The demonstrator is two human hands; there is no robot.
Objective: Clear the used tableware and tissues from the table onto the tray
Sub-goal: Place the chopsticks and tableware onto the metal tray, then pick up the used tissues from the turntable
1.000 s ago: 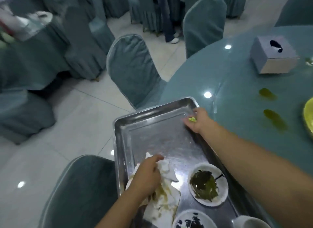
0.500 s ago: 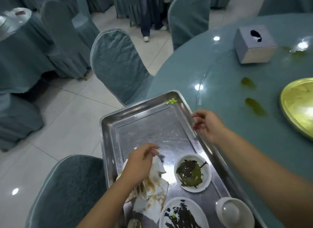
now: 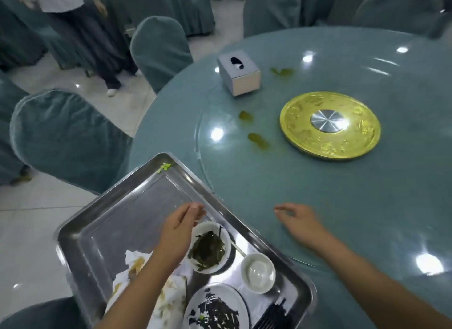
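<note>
A steel tray (image 3: 127, 211) sits at the table's near edge. On it lie crumpled stained tissues (image 3: 137, 267), a white bowl of dark greens (image 3: 210, 248), an empty small white bowl (image 3: 258, 272), a plate with dark scraps (image 3: 217, 311) and a green scrap (image 3: 164, 167) on the far rim. My left hand (image 3: 179, 233) hovers over the tray beside the greens bowl, fingers loosely together, holding nothing. My right hand (image 3: 298, 221) is above the bare table right of the tray, fingers spread and empty.
On the round teal table (image 3: 342, 206) stand a grey tissue box (image 3: 239, 75) and a gold turntable hub (image 3: 330, 125), with green food stains (image 3: 256, 137) between them. Covered chairs (image 3: 66, 137) ring the table. A person stands at the far left.
My left hand let go of the tissues and rose beside the greens bowl. My right hand moved off the tray's rim to the open table. The green scrap stays on the rim.
</note>
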